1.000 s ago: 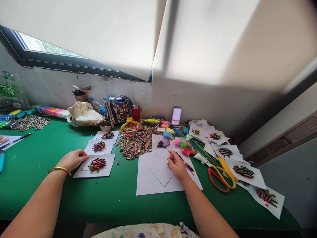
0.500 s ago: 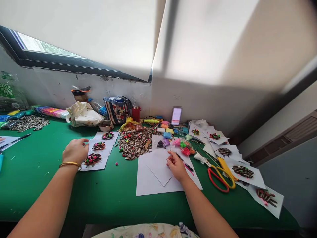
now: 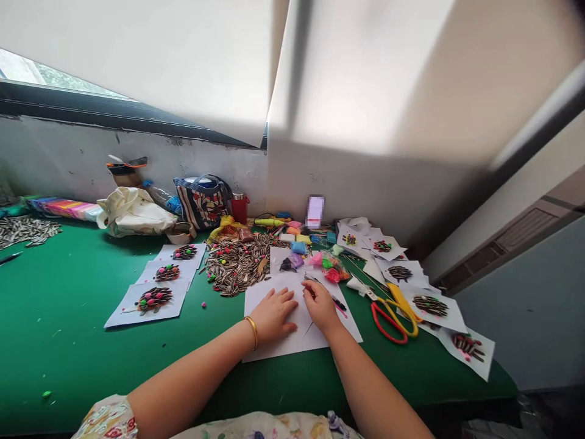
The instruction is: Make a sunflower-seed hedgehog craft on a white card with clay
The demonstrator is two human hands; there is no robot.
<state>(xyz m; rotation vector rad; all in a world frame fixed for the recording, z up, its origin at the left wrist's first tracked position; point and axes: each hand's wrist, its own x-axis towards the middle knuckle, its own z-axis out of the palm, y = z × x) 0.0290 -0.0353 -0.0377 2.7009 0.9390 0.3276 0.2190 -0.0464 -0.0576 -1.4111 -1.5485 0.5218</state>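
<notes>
My left hand (image 3: 274,314) lies flat with fingers spread on white paper (image 3: 262,347) in front of me. A smaller sheet rests on the larger one, mostly covered by my hands. Just to its right, my right hand (image 3: 320,305) is closed, thumb and fingers curled together over the paper; whether anything is between them is hidden. A black pen (image 3: 339,302) and a pink stick (image 3: 342,313) lie beside that hand. Behind the paper spreads a pile of striped sunflower seeds (image 3: 237,268). To the left sits a card (image 3: 128,317) bearing a seed hedgehog with coloured dots.
Scissors (image 3: 388,326) with red and yellow handles lie at right, near several seed-picture cards (image 3: 450,320). Bags of coloured clay (image 3: 331,268) sit behind the paper. Along the wall stand a cream bag (image 3: 137,213), a patterned bag (image 3: 203,207), a red bottle (image 3: 239,209) and a phone (image 3: 315,211).
My left hand has left the cards and moved right onto the paper. The front hedgehog card now shows fully, set lower and further left. My right hand remains over the paper, still curled.
</notes>
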